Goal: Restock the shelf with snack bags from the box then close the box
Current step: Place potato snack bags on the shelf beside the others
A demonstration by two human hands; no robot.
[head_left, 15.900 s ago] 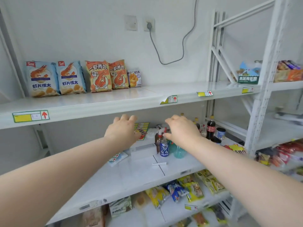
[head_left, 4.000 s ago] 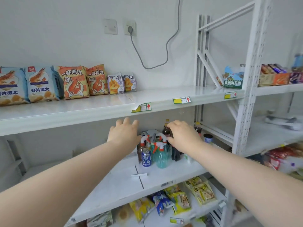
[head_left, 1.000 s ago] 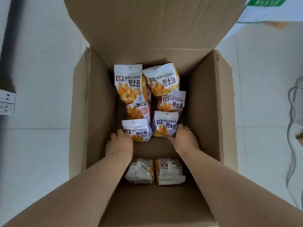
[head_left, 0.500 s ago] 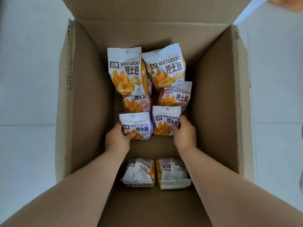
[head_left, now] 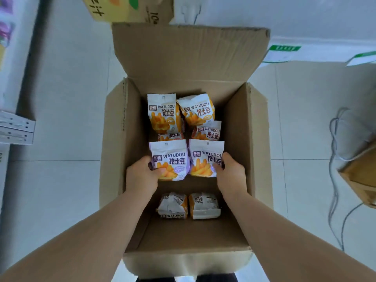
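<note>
An open cardboard box (head_left: pixel 116 143) stands on the floor below me, its far flap upright. Inside are several white and orange WATUDOU snack bags. My left hand (head_left: pixel 142 176) grips the left purple-trimmed snack bag (head_left: pixel 171 157), thumb across its front. My right hand (head_left: pixel 228 175) grips the right purple-trimmed snack bag (head_left: pixel 204 157) at its right edge. Both bags are raised above the others. Behind them stand more bags (head_left: pixel 164 115). Two bags (head_left: pixel 189 206) lie flat on the box bottom between my forearms.
A pale tiled floor surrounds the box. A yellow juice carton (head_left: pixel 122 9) sits beyond the far flap. A white shelf upright (head_left: pixel 16 127) lies at the left. Grey cables (head_left: pixel 335 159) and a wooden item (head_left: pixel 360 180) lie at the right.
Both hands closed on the two front bags and lifted them upward out of the stack. The view drew back from the box since half a second ago.
</note>
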